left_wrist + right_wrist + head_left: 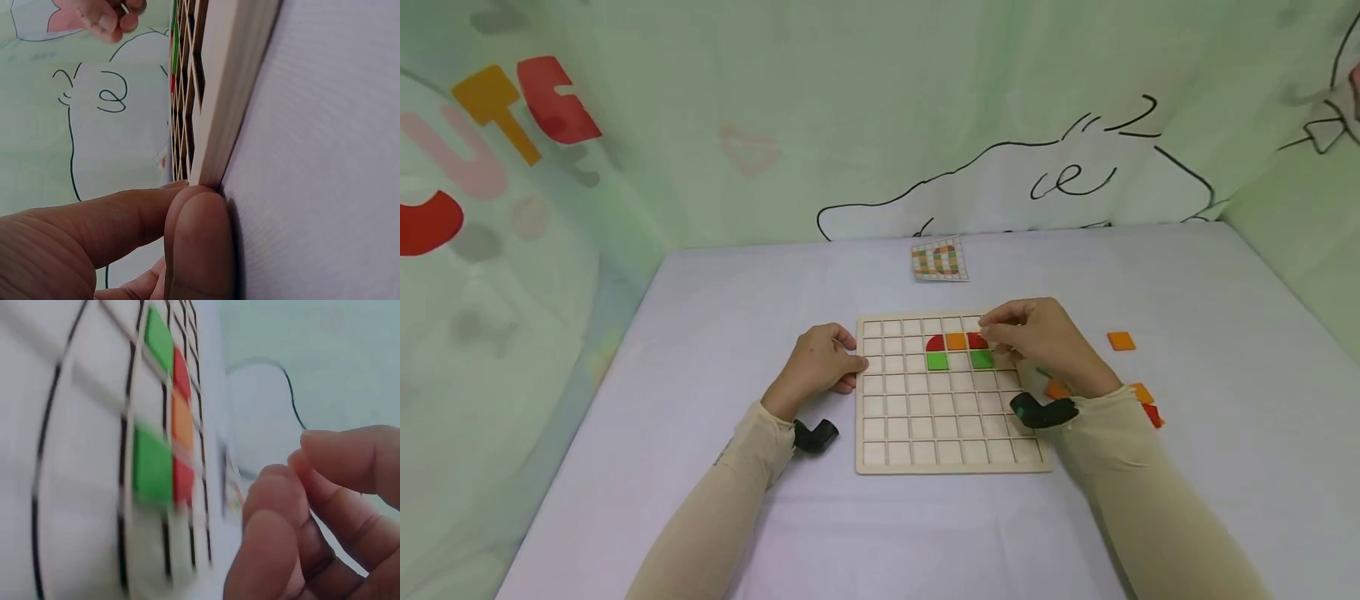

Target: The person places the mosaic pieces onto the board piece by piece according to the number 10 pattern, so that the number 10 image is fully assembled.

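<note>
The left hand (812, 364) grips the left edge of a wooden grid board (955, 469) on the tabletop (925, 542). The right hand (1041, 337) hovers over its far right part, fingers bent; whether they hold anything cannot be told. Two red tiles (935, 343), one orange tile (956, 341) and two green tiles (937, 361) fill cells. Loose tiles (1122, 341) lie right; beyond is a patterned card (939, 259).

We see a board (897, 429) of pale, smooth wood with a dull look. The green tile (937, 361) and orange tile (955, 341) look smooth too. On the table we see matt, pale cloth (887, 542). The sleeves (700, 508) are wrinkly cloth. The little card (939, 259) looks like paper.
</note>
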A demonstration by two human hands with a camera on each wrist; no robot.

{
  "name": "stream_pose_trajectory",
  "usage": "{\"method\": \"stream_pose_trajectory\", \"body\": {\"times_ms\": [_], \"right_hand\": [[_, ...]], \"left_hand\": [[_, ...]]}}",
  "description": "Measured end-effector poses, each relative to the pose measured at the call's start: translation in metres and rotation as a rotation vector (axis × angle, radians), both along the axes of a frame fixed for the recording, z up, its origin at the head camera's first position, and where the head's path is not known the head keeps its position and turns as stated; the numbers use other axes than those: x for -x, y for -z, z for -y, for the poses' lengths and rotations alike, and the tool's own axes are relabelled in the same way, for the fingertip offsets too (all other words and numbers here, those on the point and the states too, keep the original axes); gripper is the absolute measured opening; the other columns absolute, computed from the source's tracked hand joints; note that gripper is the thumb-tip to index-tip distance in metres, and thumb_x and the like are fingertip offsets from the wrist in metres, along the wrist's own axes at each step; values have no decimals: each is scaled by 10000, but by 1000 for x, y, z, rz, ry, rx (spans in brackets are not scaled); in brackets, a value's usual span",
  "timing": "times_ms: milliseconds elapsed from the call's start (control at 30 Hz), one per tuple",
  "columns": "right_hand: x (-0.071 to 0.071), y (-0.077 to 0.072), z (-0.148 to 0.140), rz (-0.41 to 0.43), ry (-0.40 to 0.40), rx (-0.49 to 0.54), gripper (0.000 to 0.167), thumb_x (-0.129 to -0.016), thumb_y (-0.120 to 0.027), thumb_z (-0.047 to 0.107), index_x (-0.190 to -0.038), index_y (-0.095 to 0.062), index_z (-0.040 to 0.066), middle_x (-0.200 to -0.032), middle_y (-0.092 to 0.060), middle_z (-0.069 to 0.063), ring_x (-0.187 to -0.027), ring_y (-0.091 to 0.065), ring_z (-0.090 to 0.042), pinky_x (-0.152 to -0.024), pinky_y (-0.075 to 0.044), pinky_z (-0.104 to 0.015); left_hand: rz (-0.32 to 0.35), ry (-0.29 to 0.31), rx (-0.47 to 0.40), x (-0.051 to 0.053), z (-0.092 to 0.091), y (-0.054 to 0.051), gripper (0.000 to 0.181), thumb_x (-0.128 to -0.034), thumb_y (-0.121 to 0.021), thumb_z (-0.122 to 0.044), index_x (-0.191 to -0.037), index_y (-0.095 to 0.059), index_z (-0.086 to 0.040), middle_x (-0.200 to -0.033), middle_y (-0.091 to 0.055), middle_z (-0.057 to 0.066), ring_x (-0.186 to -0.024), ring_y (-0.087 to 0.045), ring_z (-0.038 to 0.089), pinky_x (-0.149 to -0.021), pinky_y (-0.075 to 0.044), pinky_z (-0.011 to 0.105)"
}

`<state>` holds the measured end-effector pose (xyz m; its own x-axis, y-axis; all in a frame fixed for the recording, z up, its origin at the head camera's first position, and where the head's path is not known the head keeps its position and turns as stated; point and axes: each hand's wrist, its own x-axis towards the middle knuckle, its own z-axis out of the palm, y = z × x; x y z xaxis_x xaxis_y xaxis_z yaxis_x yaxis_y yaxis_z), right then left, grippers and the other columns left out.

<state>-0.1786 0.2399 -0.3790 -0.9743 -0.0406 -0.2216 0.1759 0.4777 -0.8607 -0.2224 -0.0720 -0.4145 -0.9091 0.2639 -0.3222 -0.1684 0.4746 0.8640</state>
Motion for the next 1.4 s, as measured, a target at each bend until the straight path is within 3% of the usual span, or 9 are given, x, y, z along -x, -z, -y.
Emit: {"method": "stream_pose_trajectory", "body": {"times_ms": [167, 400, 533, 767, 1033, 1200, 1400], "right_hand": [[-16, -6, -41, 33, 70, -131, 383, -1019, -672, 291, -1264, -680, -3, -979, -712, -73, -810, -643, -181, -648, -571, -266], [-37, 3, -87, 117, 100, -212, 473, -994, -701, 364, -1262, -650, -23, -964, -736, -5, -794, -629, -163, -668, -564, -281], [-39, 8, -89, 167, 110, -245, 496, -948, -749, 407, -1210, -661, -5, -938, -693, 1, -807, -588, -185, -664, -522, -286], [-36, 12, -83, 143, 101, -318, 397, -907, -759, 318, -1140, -681, 6, -1010, -656, -58, -841, -538, -224, -645, -477, -288], [-37, 13, -86, 139, 127, -266, 409, -911, -783, 329, -1149, -681, 14, -967, -694, -13, -846, -574, -201, -662, -486, -289], [-36, 13, -87, 150, 134, -201, 439, -905, -772, 278, -1235, -659, 12, -974, -728, 3, -842, -651, -170, -713, -530, -280], [-35, 8, -83, 121, 166, -102, 394, -938, -691, 226, -1273, -662, 20, -870, -694, 50, -832, -633, -159, -748, -553, -269]], "left_hand": [[-1, -2, 22, -3, 1, -4, 278, -908, -782, -28, -1119, -607, 17, -819, -686, 120, -563, -674, 139, -553, -630, 270], [9, 10, 25, -3, 0, -5, 274, -911, -781, -30, -1116, -604, 13, -822, -683, 120, -567, -673, 138, -553, -629, 269], [9, 4, 25, -2, 1, -3, 273, -908, -783, -29, -1112, -606, 11, -825, -677, 114, -564, -675, 135, -551, -629, 269], [3, 7, 22, -1, 1, -1, 274, -907, -785, -27, -1110, -605, 11, -824, -682, 118, -563, -673, 138, -549, -629, 269], [-8, 8, 22, 0, -1, 0, 272, -902, -787, -21, -1102, -605, 13, -813, -686, 118, -553, -674, 135, -543, -628, 271], [-11, 8, 24, 0, -1, -1, 272, -902, -788, -20, -1101, -605, 15, -811, -686, 118, -549, -673, 133, -538, -627, 272], [-9, 10, 19, -1, 0, -1, 269, -902, -788, -18, -1096, -605, 17, -815, -686, 119, -546, -672, 134, -536, -628, 273]]}}
